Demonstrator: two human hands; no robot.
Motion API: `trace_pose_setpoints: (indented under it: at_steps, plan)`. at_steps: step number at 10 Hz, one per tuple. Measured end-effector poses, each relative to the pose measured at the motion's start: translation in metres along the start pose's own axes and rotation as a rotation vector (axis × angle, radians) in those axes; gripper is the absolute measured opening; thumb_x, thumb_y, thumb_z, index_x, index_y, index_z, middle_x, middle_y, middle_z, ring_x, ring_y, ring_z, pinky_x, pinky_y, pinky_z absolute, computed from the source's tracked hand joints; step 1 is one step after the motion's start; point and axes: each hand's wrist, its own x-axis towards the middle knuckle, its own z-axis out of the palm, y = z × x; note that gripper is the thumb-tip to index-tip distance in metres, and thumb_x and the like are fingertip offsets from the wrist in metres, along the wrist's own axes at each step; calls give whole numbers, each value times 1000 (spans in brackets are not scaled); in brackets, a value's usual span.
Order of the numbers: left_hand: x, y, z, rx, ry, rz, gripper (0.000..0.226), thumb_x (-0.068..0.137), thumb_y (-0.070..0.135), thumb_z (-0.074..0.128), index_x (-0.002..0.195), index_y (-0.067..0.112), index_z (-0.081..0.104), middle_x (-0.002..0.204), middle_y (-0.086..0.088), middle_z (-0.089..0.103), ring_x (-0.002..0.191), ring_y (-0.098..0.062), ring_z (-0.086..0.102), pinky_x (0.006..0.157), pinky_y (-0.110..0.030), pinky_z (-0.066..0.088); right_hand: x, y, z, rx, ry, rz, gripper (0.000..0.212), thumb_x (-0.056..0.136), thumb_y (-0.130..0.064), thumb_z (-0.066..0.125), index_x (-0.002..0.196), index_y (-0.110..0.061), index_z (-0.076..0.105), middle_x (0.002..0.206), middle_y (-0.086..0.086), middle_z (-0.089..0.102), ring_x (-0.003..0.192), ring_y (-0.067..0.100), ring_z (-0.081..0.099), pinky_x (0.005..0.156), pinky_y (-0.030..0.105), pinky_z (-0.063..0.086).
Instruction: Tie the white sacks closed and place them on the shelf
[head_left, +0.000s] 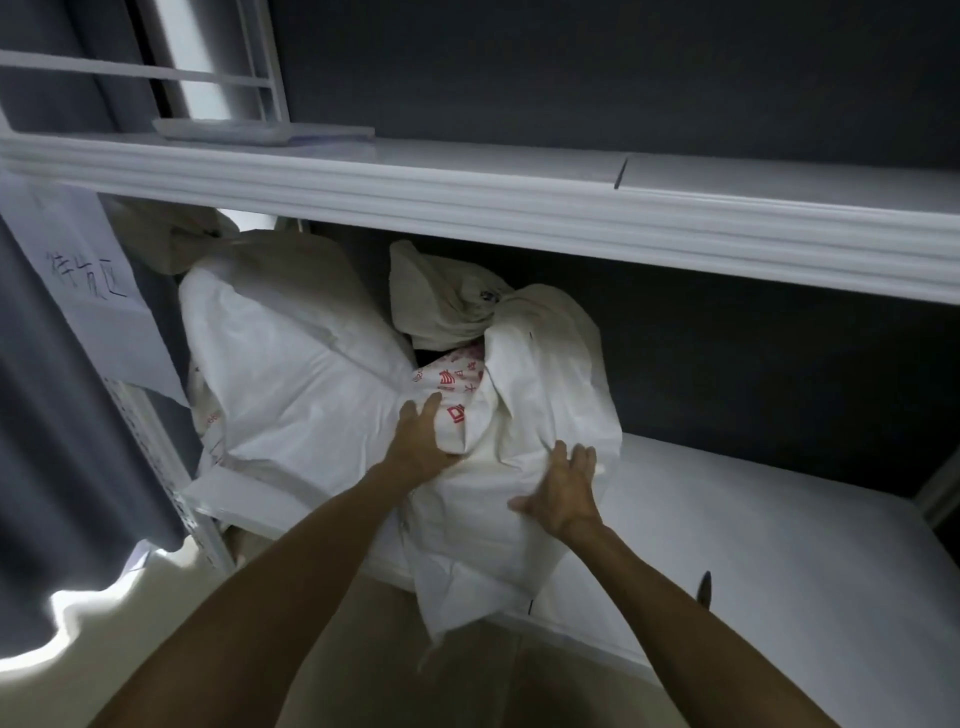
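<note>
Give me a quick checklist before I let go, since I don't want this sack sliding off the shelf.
1. Front sack tied at the neck: ok, bunched and knotted.
2. Front sack fully on the lower shelf: not ok, a corner overhangs the front edge.
3. Left hand on it: ok, pressing.
4. Right hand on it: ok, fingers spread.
5. Neighbouring sack steady: cannot tell.

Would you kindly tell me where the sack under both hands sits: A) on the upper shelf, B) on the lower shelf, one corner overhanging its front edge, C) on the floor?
B: the white sack lies on the lower shelf, its bottom corner hanging past the front edge, with the left hand and right hand flat against it.
</note>
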Motion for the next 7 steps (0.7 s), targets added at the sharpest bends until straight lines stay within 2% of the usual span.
trace_pose_setpoints:
  at_steps: [1,2,4,5,6,7]
  plan:
    - [16,-11,9,2,38,8,102,78,37,81,156,21,18,151,-24,28,139,-40,32,114,-46,33,20,-5,1,-66,-1,-2,114,72,-46,82,152,-10,9,159,18,3,148,35,-10,119,45,18]
    - [41,-22,14,25,45,42,99,82,40,76,157,25,15,156,-23,24,143,-40,29,115,-49,33,42,-8,2,-121,1,-13,114,72,-51,80,152,-11,9,158,19,5,148,36,-8,119,45,21]
    - [75,-32,22,48,84,78,95,87,37,72,158,24,11,160,-25,17,147,-41,22,119,-49,26,67,-15,8,-157,-34,-17,115,76,-52,76,154,-11,3,160,17,-6,148,36,-13,117,52,22]
    - [64,-28,22,72,83,89,96,87,37,72,158,22,10,161,-25,16,148,-41,19,120,-49,24,66,-12,8,-160,-60,-19,120,75,-53,76,155,-11,-2,161,17,-10,148,35,-15,118,53,19]
    - [50,-27,12,131,56,96,99,87,29,73,158,24,5,163,-22,8,151,-38,12,121,-47,21,57,-10,7,-157,-73,-9,126,73,-57,76,154,-12,-8,161,17,-13,149,33,-15,117,54,16]
    - [28,-17,-4,185,38,48,98,90,30,70,158,23,0,165,-17,-3,152,-35,7,121,-45,19,42,-15,2,-218,-31,-21,125,73,-57,76,154,-11,-8,161,18,-12,149,34,-11,117,54,17]
